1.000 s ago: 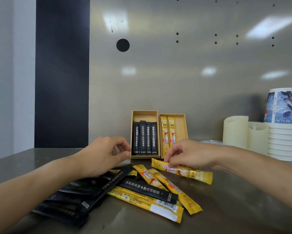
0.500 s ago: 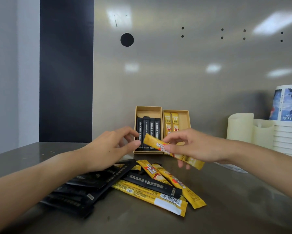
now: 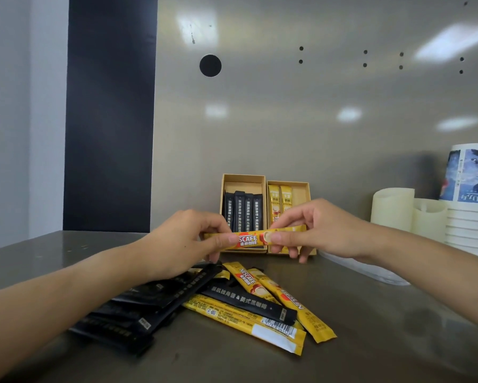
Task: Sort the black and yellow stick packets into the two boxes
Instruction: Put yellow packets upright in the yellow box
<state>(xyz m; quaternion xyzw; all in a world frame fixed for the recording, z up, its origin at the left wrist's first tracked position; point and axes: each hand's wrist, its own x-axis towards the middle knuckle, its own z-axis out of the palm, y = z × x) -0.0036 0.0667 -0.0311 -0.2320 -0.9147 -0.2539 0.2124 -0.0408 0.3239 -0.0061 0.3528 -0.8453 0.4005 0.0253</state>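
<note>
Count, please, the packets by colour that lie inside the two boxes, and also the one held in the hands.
Black packets in left box: 4
Yellow packets in right box: 2
Held yellow packet, between left hand and right hand: 1
Total: 7

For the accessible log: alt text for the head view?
Left hand and right hand pinch one yellow stick packet level before two open boxes: black packets in the left box, yellow ones in the right box. Loose packets lie on the counter.

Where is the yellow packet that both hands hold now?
The yellow packet is mid-frame in the head view, held between the left hand and right hand, in front of the two boxes.
</note>
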